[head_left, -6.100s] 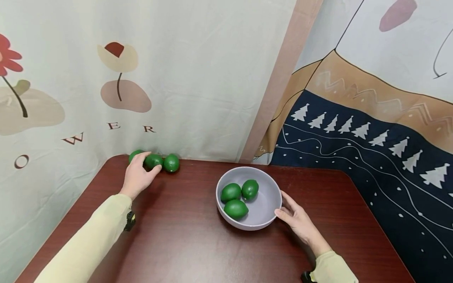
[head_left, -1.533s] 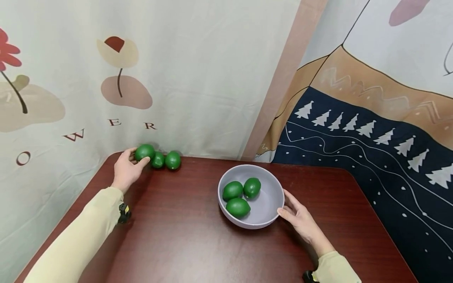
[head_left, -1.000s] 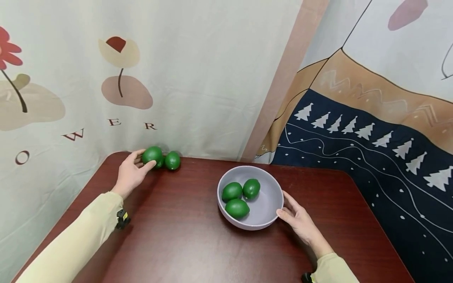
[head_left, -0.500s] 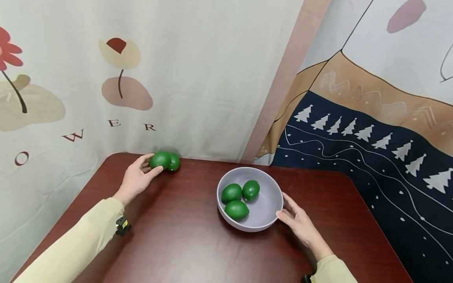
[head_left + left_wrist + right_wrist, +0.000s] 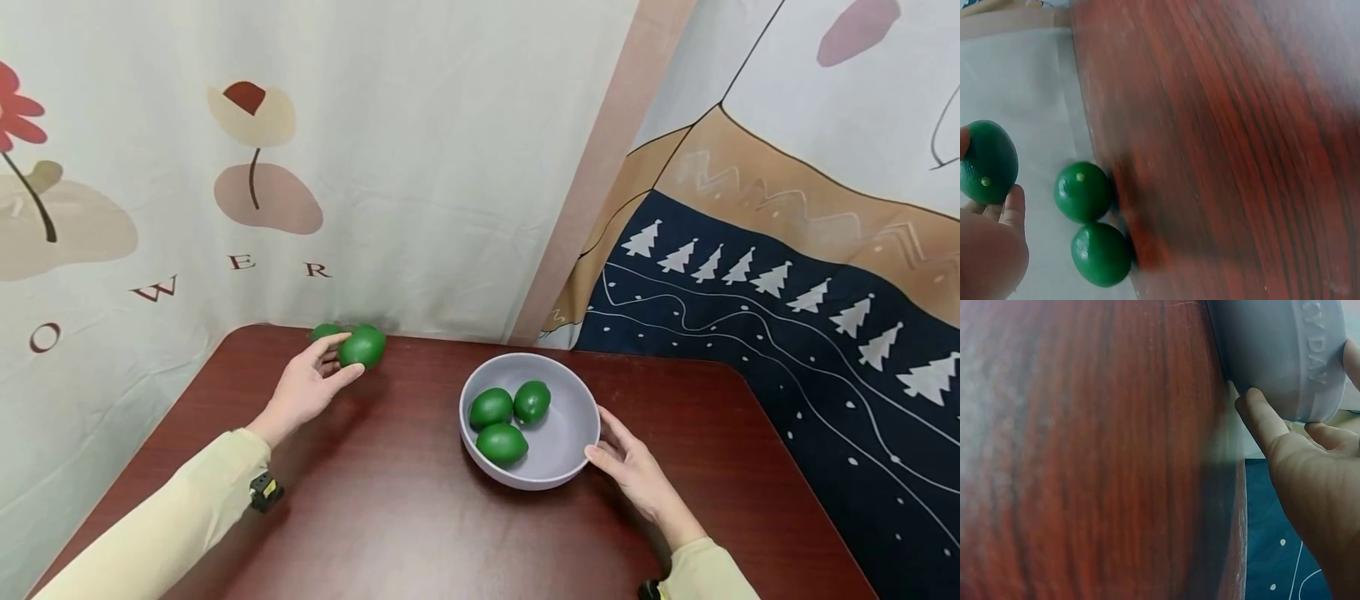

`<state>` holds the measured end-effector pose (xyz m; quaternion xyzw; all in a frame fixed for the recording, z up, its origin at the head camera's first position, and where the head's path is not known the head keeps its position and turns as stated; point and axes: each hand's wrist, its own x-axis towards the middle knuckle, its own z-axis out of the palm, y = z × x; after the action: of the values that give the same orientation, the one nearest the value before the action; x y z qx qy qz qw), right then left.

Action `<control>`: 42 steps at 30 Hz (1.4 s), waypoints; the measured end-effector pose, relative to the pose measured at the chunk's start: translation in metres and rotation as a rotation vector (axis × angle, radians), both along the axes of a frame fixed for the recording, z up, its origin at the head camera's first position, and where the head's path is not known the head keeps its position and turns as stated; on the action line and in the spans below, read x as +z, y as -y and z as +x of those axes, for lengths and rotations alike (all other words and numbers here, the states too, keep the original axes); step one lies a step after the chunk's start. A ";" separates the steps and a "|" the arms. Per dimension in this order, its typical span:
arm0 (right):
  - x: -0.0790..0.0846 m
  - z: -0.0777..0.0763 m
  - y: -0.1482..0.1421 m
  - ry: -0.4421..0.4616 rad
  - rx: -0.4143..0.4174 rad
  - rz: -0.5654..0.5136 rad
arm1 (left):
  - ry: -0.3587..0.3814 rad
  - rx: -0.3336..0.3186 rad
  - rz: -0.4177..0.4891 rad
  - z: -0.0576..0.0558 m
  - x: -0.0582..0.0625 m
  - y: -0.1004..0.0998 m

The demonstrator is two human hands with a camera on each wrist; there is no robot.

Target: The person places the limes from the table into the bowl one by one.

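My left hand (image 5: 306,385) holds a green lime (image 5: 363,347) between thumb and fingers near the table's back edge. Just behind that hand a second lime (image 5: 326,331) shows in part. In the left wrist view, two limes, one nearer the held one (image 5: 1083,192) and one beyond it (image 5: 1101,254), sit side by side on the table, apart from the lime in my hand (image 5: 988,161). A pale purple bowl (image 5: 564,442) contains three limes (image 5: 501,444). My right hand (image 5: 637,472) grips its right side, thumb at the rim and fingers along the outer wall.
The dark red-brown wooden table (image 5: 390,517) has rounded back corners. Behind it hangs a pale curtain (image 5: 435,167) with flower prints and letters. A navy and tan printed cloth (image 5: 697,325) hangs along the right side.
Six seconds ago my left hand was among the limes at the back left. Since then it has taken one and carried it rightward past the other two. My right hand has stayed on the bowl.
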<state>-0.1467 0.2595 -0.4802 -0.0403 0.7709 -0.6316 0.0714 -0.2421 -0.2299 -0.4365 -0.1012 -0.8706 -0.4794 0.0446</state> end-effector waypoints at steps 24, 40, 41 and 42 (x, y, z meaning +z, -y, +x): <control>0.001 0.001 0.000 0.015 -0.012 -0.010 | -0.029 -0.155 0.101 0.015 0.004 -0.040; 0.000 0.001 0.001 0.009 0.000 -0.020 | -0.035 -0.235 0.124 0.028 0.004 -0.064; 0.001 0.001 0.000 0.009 0.003 -0.021 | -0.037 -0.243 0.127 0.028 0.004 -0.066; 0.000 0.001 0.000 0.010 0.004 -0.021 | -0.040 -0.251 0.130 0.029 0.005 -0.068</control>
<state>-0.1459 0.2592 -0.4798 -0.0393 0.7639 -0.6396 0.0763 -0.2129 -0.1616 -0.4319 -0.2156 -0.8172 -0.5344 0.0078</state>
